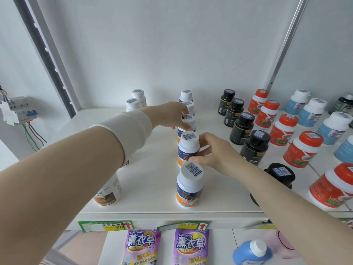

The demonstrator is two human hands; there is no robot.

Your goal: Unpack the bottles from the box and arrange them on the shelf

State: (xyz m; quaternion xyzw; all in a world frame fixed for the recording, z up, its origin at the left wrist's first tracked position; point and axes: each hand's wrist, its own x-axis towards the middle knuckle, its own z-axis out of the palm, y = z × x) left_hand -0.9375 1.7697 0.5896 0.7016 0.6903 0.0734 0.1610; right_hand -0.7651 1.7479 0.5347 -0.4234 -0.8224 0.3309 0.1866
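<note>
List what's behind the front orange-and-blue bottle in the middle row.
Behind the front bottle stand four more white-capped bottles in a row. The right hand grips the second, the left hand the third. Labels of the rearmost two are mostly hidden.

My white shelf (152, 169) carried rows of white-capped bottles (188, 186), black bottles (255, 146), red-capped bottles (303, 148) and blue-labelled bottles (334, 129).

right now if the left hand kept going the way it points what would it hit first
Probably the navy-and-orange bottle its fingers already touch, third in its row; past that, the black bottles. Depth is hard to judge.
</note>
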